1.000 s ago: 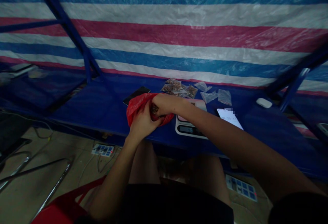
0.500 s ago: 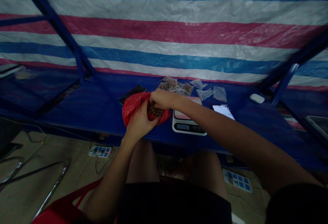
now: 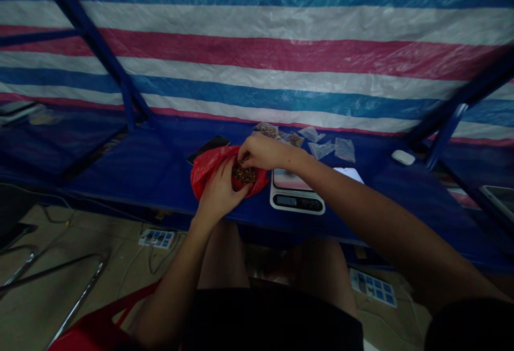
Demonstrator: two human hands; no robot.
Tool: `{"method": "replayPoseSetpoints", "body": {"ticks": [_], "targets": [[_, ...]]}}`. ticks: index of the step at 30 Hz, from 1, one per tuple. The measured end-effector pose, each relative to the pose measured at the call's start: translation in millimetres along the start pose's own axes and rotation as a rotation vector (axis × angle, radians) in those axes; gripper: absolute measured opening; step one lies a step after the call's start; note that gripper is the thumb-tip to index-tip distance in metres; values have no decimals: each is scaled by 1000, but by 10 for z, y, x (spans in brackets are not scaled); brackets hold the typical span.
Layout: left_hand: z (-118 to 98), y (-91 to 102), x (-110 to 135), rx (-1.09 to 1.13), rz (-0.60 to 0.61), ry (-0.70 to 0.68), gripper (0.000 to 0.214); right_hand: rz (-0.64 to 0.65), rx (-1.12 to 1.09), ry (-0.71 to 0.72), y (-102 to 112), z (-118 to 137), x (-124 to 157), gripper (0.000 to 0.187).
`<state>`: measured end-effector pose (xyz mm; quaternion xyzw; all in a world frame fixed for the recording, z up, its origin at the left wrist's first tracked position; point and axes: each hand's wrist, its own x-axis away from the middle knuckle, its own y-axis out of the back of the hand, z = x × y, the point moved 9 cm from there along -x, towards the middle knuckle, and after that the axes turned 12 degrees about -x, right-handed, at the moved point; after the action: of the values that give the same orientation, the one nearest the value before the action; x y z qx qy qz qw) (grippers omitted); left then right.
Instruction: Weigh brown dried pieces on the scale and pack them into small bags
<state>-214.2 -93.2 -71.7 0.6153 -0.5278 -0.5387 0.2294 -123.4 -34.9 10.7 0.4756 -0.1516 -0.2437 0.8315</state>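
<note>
A red plastic bag [image 3: 209, 163] lies open on the blue table, with many small brownish-gold pieces [image 3: 244, 175] heaped inside; their kind is too small to tell. My left hand [image 3: 220, 190] grips the bag's near side, thumb and fingers spread around its mouth. Over the bag's far right edge, my right hand [image 3: 257, 151] reaches in with its fingertips pinched at the pieces; what they hold is hidden. Under my right forearm sits a white digital scale [image 3: 299, 202] with a lit display, its plate partly covered.
Filled clear bags [image 3: 268, 130] of similar pieces lie behind the scale, beside flat clear zip bags [image 3: 344, 149]. A dark phone [image 3: 209, 147] lies behind the red bag. A lit phone [image 3: 350, 173] and a white case [image 3: 403, 157] are to the right. Blue metal bars [image 3: 100, 51] flank the table.
My right hand has lifted slightly and shifted a little right within the bag's mouth, showing more of the pieces. My left hand keeps its hold on the bag.
</note>
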Motion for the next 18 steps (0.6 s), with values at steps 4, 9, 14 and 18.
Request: {"method": "replayPoseSetpoints", "body": {"ticks": [4, 9, 14, 18], "targets": [[-19, 18, -5, -13, 9, 3, 79, -50, -38, -7, 104, 12, 50, 24], [-27, 24, -5, -21, 24, 4, 78, -63, -34, -42, 171, 0, 105, 25], [-17, 17, -9, -18, 18, 3, 71, 28, 80, -31, -68, 3, -5, 30], [-13, 18, -8, -2, 24, 9, 67, 74, 99, -35, -218, -30, -80, 30]]}}
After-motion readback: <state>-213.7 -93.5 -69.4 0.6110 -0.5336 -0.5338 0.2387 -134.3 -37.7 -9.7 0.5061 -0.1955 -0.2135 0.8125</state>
